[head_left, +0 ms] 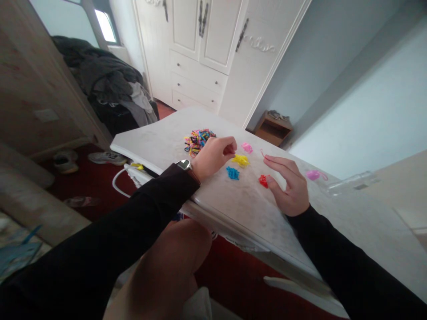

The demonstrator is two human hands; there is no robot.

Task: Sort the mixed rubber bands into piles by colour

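At centre, the left hand [215, 155] curls, its grip unclear; rightward, the right hand [288, 184] spreads open by red bands [263, 180]. Tabletop [230, 204] separates them down to the front edge [230, 225].

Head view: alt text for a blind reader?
A person's left hand is beside a yellow pile, their right hand beside a red pile, at a white table. A blue pile, pink pile and multicoloured heap of small pieces lie nearby.
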